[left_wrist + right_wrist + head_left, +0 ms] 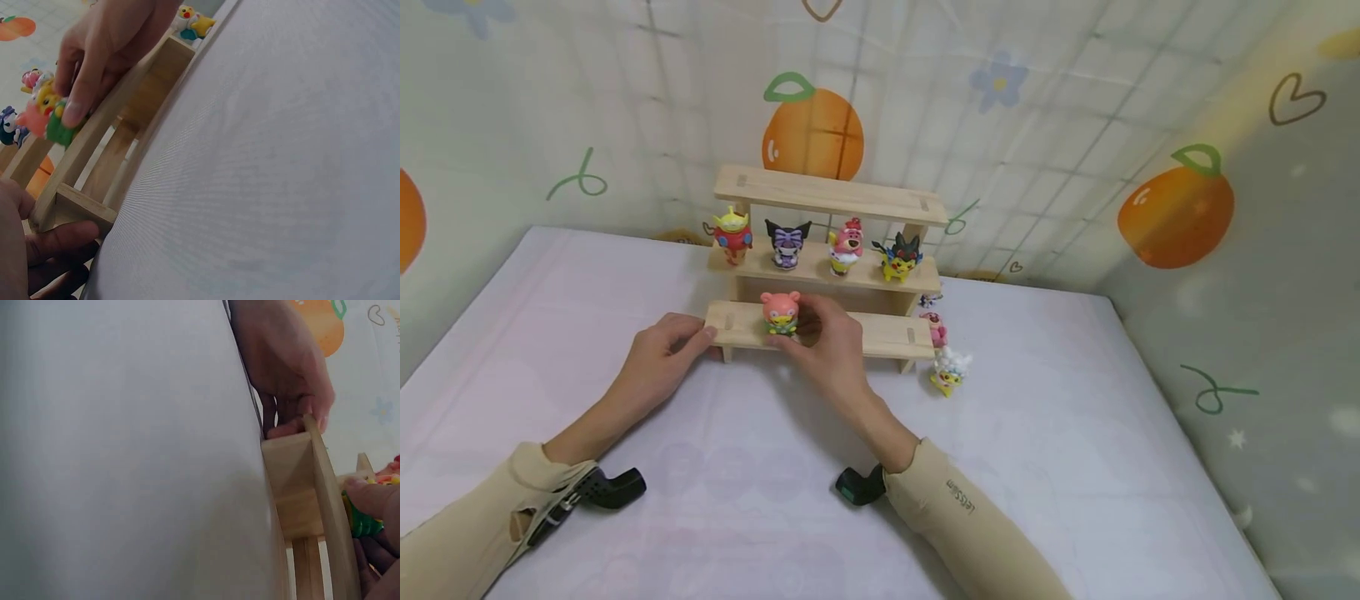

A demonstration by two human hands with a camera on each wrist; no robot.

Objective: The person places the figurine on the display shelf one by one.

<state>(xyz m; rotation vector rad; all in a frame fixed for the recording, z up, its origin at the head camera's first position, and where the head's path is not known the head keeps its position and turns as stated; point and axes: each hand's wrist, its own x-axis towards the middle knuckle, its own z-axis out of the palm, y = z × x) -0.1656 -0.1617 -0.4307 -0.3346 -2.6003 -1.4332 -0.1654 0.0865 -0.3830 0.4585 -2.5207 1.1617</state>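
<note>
Head view, nearest first: two sleeved forearms reach over the white tabletop (1075, 467) toward a three-step wooden shelf (880, 333), the landmark for everything else. The left hand (658, 354) sits at the left end of the shelf's lowest step, fingers curled against the end of the board, apparently bracing the shelf so it does not slide. In the left wrist view its fingers (59, 240) wrap under that corner, so this grip is closed on the wood.

The right hand (827, 342) rests at the front of the lowest step, left of centre, pinching a pink figurine (780, 312) with a green base. The figurine stands upright on the step, thumb and fingers closed round its lower part; the left wrist view shows fingertips (75, 112) on the green base (59, 130). Holding it low seems meant to keep it upright as it sits on the board.

Just off the shelf's right end, on the tabletop, lie a small yellow-and-white figurine (950, 371) and a pink one (936, 327) behind it. On the middle step stand four figurines in a row: a red and green one (733, 236), a purple and black one (787, 243), a pink one (847, 246), a yellow and black one (898, 257). The top step (831, 196) is behind them, before an orange-patterned backdrop (1176, 208).
</note>
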